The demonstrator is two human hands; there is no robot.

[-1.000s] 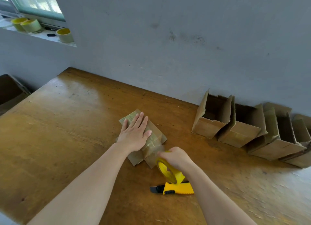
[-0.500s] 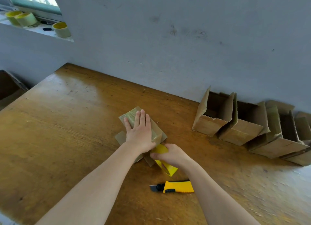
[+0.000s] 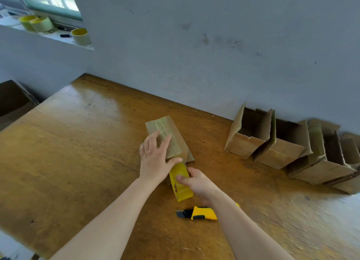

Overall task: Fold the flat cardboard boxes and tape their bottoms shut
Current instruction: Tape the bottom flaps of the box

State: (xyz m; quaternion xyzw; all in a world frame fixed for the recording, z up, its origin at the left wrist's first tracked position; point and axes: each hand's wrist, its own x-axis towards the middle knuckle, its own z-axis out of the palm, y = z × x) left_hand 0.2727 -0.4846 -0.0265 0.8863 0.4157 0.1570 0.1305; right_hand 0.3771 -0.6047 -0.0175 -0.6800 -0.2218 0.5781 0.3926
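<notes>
One box (image 3: 169,135): your left hand (image 3: 154,160), fingers flat, pins it for taping. One tape roll (image 3: 182,189), at its 6 o'clock: your right hand (image 3: 198,183) grips it. One knife (image 3: 202,214), further toward 6 o'clock, likely for cutting.

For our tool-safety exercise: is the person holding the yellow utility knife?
No, the utility knife lies on the table while the right hand grips the tape roll.

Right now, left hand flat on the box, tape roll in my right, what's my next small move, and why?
Probably take the utility knife and cut: the tape roll in your right hand sits just off the near edge of the box, and your left hand holds it down.
</notes>
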